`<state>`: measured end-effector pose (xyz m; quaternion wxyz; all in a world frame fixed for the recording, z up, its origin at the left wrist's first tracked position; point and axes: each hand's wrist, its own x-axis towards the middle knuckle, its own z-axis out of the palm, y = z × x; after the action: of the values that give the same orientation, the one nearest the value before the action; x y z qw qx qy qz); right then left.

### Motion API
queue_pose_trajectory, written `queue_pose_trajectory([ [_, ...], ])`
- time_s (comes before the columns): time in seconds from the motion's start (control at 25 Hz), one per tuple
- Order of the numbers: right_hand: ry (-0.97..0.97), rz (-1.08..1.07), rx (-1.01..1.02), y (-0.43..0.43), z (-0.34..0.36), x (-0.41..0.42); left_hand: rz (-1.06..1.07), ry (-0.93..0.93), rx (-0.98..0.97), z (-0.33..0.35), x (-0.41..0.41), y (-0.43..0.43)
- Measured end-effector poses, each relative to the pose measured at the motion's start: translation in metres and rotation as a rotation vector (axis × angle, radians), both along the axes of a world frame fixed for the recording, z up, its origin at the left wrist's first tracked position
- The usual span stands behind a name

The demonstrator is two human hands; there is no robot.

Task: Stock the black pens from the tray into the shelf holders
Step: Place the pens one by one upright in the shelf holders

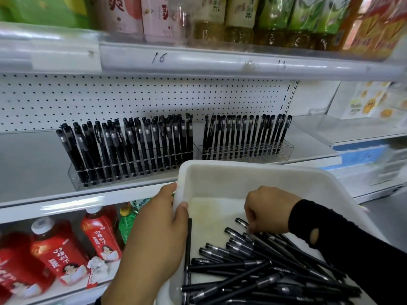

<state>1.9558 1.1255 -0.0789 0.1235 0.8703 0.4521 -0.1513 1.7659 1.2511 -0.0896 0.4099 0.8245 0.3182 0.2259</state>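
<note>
A white plastic tray (pixel 253 172) is held out in front of the shelf, with a heap of black pens (pixel 259 269) in its near half. My left hand (pixel 158 230) grips the tray's left rim, thumb inside. My right hand (pixel 266 210), in a black sleeve, reaches down into the tray and its curled fingers pinch pens at the top of the heap. Two clear holders stand on the shelf: the left holder (pixel 74 175) is packed with upright black pens, and the right holder (pixel 286 148) has a row of pens.
A perforated white back panel (pixel 132 100) rises behind the holders. The shelf above carries drink bottles (pixel 237 16). Red drink bottles (pixel 57 249) fill the shelf below at left. Grey shelf surface (pixel 28 164) lies left of the holders.
</note>
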Motion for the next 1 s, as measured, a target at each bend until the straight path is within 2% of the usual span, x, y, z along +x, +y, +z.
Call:
queue_pose_trajectory([
  [0.12, -0.049, 0.021, -0.082, 0.003, -0.004, -0.006, 0.011, 0.005, -0.007, 0.000, 0.000, 0.000],
  [0.24, 0.004, -0.002, -0.007, 0.004, 0.002, -0.009, 0.013, -0.006, -0.007, 0.002, -0.002, 0.000],
  [0.44, 0.348, -0.140, 0.462, 0.009, 0.038, 0.004, 0.007, 0.005, 0.011, -0.001, -0.001, 0.001],
  [0.64, 0.482, -0.223, 1.049, 0.029, 0.062, 0.033, 0.012, 0.006, 0.019, -0.001, -0.001, 0.000],
  [0.76, 0.415, -0.280, 1.263, 0.049, 0.064, 0.049, 0.012, 0.003, 0.015, 0.000, -0.001, 0.000],
  [0.92, 0.346, -0.335, 1.392, 0.079, 0.061, 0.066, 0.009, -0.009, 0.039, 0.000, 0.000, -0.001],
  [1.0, 0.274, -0.339, 1.395, 0.093, 0.056, 0.072, 0.005, -0.017, 0.031, -0.001, 0.000, 0.000],
])
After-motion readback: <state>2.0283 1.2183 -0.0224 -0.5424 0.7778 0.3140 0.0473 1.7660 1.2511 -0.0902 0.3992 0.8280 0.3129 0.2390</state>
